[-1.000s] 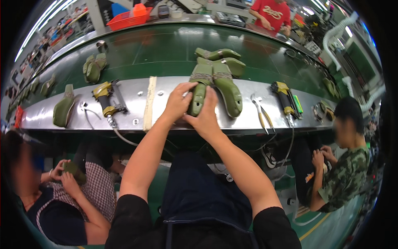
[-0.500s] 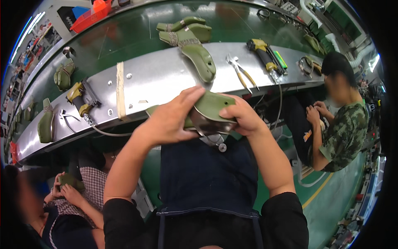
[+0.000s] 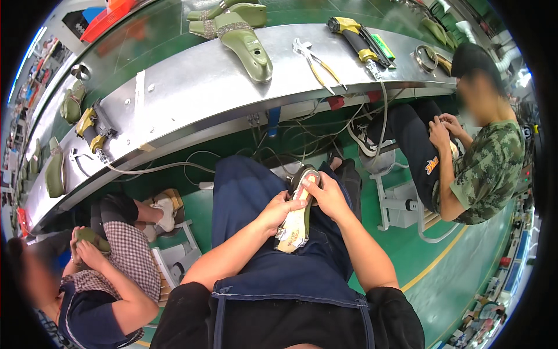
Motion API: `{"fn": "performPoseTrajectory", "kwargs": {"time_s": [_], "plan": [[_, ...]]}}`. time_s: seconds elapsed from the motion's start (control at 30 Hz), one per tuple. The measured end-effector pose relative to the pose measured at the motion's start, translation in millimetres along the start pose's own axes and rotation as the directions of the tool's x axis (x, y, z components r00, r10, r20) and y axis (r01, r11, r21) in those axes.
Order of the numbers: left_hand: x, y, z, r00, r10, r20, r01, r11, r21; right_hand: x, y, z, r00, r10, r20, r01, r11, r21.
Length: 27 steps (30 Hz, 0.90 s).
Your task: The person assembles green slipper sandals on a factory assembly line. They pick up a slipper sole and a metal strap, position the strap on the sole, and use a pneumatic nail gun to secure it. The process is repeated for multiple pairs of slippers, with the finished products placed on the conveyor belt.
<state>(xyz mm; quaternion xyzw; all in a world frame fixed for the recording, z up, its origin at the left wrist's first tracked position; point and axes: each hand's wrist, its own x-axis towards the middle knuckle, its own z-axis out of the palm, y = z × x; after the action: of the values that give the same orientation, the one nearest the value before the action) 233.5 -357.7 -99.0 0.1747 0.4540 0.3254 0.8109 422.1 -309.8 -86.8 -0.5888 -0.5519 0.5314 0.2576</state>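
A shoe last (image 3: 294, 225) lies low over my lap, its underside turned up and showing a cream and reddish surface with a dark rim at the far end. My left hand (image 3: 280, 210) grips its left side, thumb laid across the underside. From the right, my right hand (image 3: 327, 196) is closed round the far part, thumb pressed on the reddish area. The fingers of both hands are partly hidden beneath the last. Dark blue apron cloth (image 3: 244, 262) spreads under it.
On the metal bench (image 3: 192, 87) are green lasts with glittery straps (image 3: 247, 51), yellow-handled pincers (image 3: 318, 65), a black and yellow pneumatic stapler (image 3: 356, 41) and another stapler (image 3: 93, 131). Hoses (image 3: 383, 116) hang below. A co-worker sits on each side.
Both hands have come down from the bench edge to my lap. The last, held green side up before, now shows its underside. The head view has shifted a little.
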Motion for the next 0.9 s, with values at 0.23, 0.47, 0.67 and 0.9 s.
{"fn": "performPoseTrajectory", "kwargs": {"time_s": [0.23,0.47,0.67,0.9], "plan": [[23,-21,-16,0.992,-0.118,0.042,0.125,0.960,-0.250,29,0,6,0.998,0.043,0.048,-0.025,0.946,-0.323],[45,-15,-25,0.953,0.255,-0.162,-0.232,0.961,0.151,35,28,-6,0.993,0.032,0.114,-0.007,0.978,-0.209],[84,18,-34,0.923,0.374,-0.085,-0.341,0.902,0.263,41,39,-10,0.990,0.039,0.132,-0.042,0.999,0.025],[78,48,-29,0.869,0.490,0.069,-0.440,0.701,0.561,46,20,-6,0.998,-0.068,-0.011,0.069,0.992,0.104]]}}
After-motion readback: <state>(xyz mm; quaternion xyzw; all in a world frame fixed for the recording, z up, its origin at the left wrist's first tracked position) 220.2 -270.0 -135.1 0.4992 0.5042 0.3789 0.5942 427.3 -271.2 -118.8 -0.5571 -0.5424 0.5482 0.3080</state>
